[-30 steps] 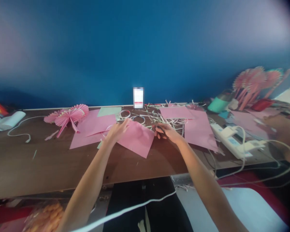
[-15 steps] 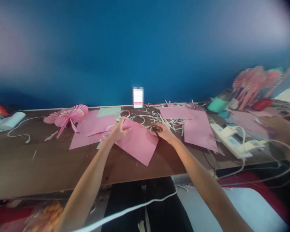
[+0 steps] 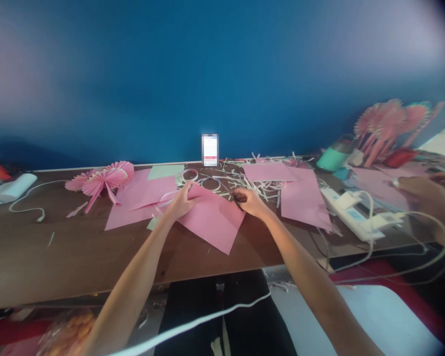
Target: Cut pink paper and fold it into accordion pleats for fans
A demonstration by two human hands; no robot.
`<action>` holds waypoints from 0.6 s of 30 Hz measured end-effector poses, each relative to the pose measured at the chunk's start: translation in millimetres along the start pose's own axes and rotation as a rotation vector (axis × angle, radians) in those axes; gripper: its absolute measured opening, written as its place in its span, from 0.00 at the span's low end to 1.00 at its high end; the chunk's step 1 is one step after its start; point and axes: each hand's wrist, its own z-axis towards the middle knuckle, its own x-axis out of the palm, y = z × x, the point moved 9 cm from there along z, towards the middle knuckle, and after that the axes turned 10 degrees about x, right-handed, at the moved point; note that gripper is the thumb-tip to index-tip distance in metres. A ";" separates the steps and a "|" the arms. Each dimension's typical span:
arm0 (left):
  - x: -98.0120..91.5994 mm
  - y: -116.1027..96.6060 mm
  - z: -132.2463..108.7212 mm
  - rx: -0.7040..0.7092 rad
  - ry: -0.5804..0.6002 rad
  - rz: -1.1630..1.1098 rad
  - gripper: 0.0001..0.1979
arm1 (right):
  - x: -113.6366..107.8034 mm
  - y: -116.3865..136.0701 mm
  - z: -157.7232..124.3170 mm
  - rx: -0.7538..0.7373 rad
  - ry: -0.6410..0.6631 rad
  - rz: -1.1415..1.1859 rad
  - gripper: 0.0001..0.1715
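A sheet of pink paper [image 3: 213, 217] is held slanted above the brown table, one corner pointing toward me. My left hand [image 3: 183, 201] grips its upper left edge between thumb and fingers. At the sheet's right edge, my right hand [image 3: 249, 201] is closed around dark-handled scissors [image 3: 238, 200]; the fingers cover most of them, and I cannot make out the blades. Just behind the sheet lie a roll of tape [image 3: 189, 174] and a second ring-shaped roll [image 3: 211, 185].
More pink sheets [image 3: 306, 198] lie on both sides, with paper strips [image 3: 263, 188] behind. Folded pink paper fans [image 3: 106, 180] sit left. A phone [image 3: 210, 150] stands against the blue wall. Right are a power strip [image 3: 350, 215], a green cup [image 3: 333, 158] and another person's hand [image 3: 426, 193].
The held sheet's near corner has shifted slightly right, and my right hand's fingers have drawn closer together on the scissors. The other person's hand at the right has moved a little.
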 end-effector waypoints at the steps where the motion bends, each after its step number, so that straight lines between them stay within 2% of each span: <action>1: 0.7 1.6 -0.3 -0.007 -0.008 -0.017 0.21 | -1.2 0.9 -0.6 0.008 0.009 0.012 0.19; 8: 5.6 22.3 -4.4 -0.143 0.002 -0.058 0.33 | -1.4 12.2 -9.5 -0.006 0.187 0.036 0.21; 14: 7.2 27.7 -5.7 -0.147 0.006 -0.082 0.34 | 5.4 23.2 -18.2 -0.018 0.286 -0.030 0.17; 18: 10.2 29.3 -6.5 -0.157 0.026 -0.080 0.35 | 8.3 26.6 -19.0 -0.029 0.291 -0.071 0.16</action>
